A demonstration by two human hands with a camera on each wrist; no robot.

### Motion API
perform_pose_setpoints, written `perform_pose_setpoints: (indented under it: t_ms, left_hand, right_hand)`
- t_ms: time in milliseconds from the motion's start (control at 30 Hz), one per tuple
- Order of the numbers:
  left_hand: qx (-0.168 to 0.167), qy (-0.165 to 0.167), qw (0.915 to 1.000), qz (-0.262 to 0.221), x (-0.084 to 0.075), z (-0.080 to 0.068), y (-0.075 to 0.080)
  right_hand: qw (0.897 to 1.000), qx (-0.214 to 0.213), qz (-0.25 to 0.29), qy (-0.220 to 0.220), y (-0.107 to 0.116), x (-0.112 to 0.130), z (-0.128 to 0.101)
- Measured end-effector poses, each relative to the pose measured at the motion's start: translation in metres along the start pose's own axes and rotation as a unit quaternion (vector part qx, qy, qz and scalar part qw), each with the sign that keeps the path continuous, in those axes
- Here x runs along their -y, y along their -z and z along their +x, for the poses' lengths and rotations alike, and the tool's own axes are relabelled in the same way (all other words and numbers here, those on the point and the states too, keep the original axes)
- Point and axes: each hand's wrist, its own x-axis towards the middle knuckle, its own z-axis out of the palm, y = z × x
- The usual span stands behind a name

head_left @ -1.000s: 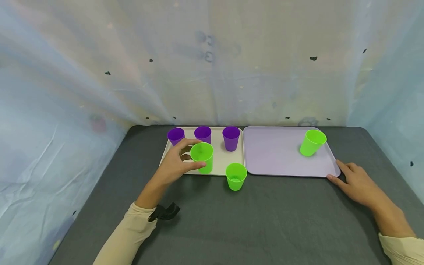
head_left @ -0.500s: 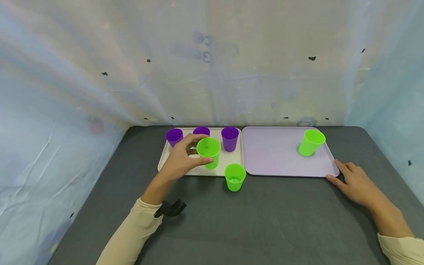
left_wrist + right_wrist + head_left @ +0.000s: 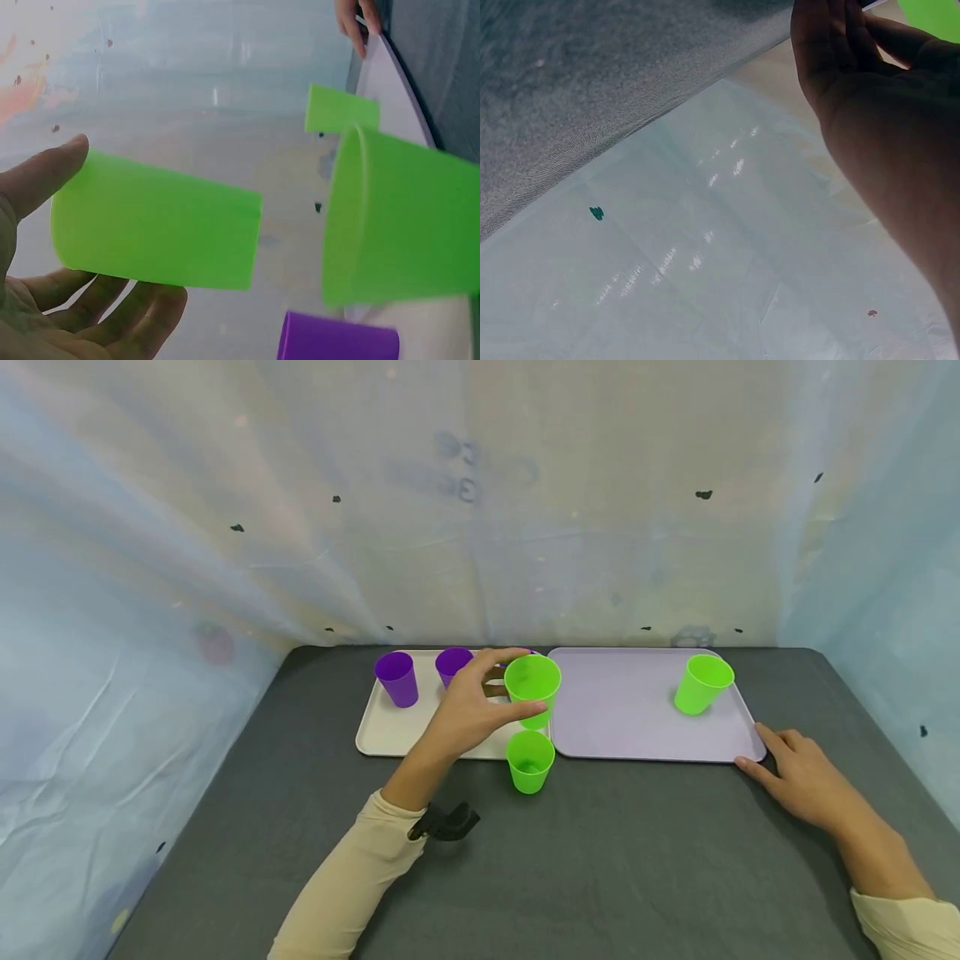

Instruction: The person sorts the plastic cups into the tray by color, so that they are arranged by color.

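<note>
My left hand [image 3: 472,697] holds a green cup [image 3: 534,693] by its sides, thumb in front and fingers behind, above the right side of the cream tray [image 3: 382,739]. Another green cup [image 3: 529,764] stands just below it in the head view, at the tray's front edge. My right hand [image 3: 806,781] grips the front right corner of the lavender tray [image 3: 615,710] between thumb and fingers. On that tray a third green cup [image 3: 701,685] stands near the right end. The left wrist view shows the held cup [image 3: 157,221] between thumb and fingers.
Purple cups [image 3: 397,679] [image 3: 452,667] stand along the back of the cream tray; a further one is mostly hidden behind my left hand. Both trays lie side by side on the dark grey table [image 3: 600,877]. A pale curtain [image 3: 570,527] hangs behind.
My left hand has carried the green cup rightward and slightly back over the cream tray, now covering most of the rightmost purple cup. The right hand stays at the tray corner.
</note>
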Motion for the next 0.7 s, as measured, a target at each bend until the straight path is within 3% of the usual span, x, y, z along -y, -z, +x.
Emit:
perform_pose_setpoints:
  t_ms: [367,700]
  left_hand:
    - [0.009,0.018,0.9995,-0.024,-0.016,0.018,-0.031]
    - [0.009,0.028,0.9993,-0.024,-0.017,0.028,-0.068]
  right_hand:
    - [1.000,-0.007,-0.001,0.007,-0.001,-0.001,-0.001]
    - [1.000,-0.004,-0.005,0.012,0.000,0.000,0.000]
